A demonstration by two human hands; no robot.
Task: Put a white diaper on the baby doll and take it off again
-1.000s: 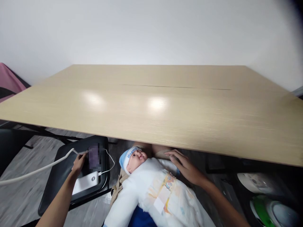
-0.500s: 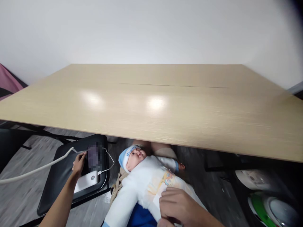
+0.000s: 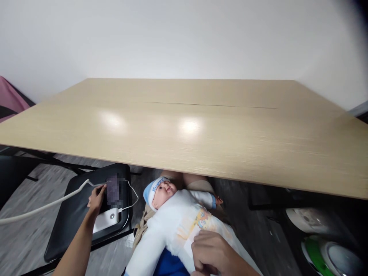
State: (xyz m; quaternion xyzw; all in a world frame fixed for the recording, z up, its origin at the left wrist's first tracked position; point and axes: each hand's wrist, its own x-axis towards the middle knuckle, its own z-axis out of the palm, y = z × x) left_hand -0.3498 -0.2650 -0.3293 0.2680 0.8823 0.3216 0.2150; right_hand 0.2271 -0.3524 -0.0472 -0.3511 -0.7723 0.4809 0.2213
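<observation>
A baby doll (image 3: 178, 214) in a white outfit and a blue and white cap lies on my lap, its head toward the table. My right hand (image 3: 211, 251) is closed at the doll's lower body, over a small white piece (image 3: 191, 241); what its fingers grip is hard to make out. On the black chair (image 3: 69, 222) at the left, my left hand (image 3: 96, 197) is at the edge of a phone (image 3: 113, 191) with a blurred screen, fingers bent together. A white power bank (image 3: 106, 219) lies below it, joined to a white cable.
The wooden table (image 3: 184, 134) spans the view in front of me. A thick white cable or arm (image 3: 57, 201) enters from the left. At the lower right are a white round object (image 3: 310, 218) and a green and white one (image 3: 319, 255).
My right hand has shifted very slightly left. The doll has moved a little with my lap. My left hand stays at the phone.
</observation>
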